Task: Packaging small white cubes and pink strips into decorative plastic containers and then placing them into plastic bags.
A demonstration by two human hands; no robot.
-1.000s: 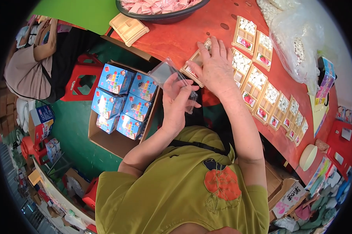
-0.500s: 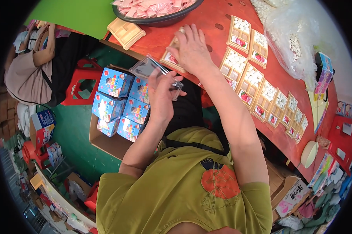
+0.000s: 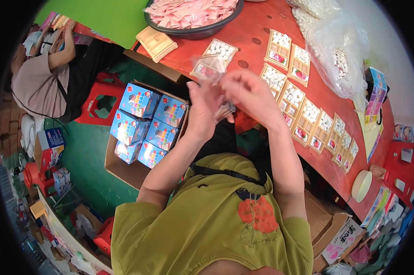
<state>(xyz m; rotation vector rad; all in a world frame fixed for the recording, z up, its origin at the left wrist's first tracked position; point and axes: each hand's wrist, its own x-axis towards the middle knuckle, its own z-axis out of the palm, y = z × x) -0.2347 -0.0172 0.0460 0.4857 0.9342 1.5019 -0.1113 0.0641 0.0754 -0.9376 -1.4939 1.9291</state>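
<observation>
A clear plastic cover (image 3: pixel 212 66), smeared by motion, is up off the table between my two hands. My left hand (image 3: pixel 201 110) holds it, thumb raised on the near side. My right hand (image 3: pixel 250 94) has curled fingers at the cover's right side; its fingertips are blurred. Just beyond them, on the red table, lies a light wooden-coloured compartment tray (image 3: pixel 223 49) with white pieces and a strawberry picture, partly hidden by the cover. To the right, several similar filled trays (image 3: pixel 293 95) stand in a slanting row.
A dark basin (image 3: pixel 195 33) of pink packets stands at the far edge beside stacked trays (image 3: pixel 155 43). A plastic bag (image 3: pixel 337 59) holds white pieces. Blue printed boxes (image 3: pixel 140 101) fill a carton at left. A person (image 3: pixel 42 87) sits beyond a red stool (image 3: pixel 101 101).
My right hand has left the tray and drawn back to the plastic cover, uncovering the tray's white pieces. My left hand has moved slightly right and lifted the cover nearer the tray.
</observation>
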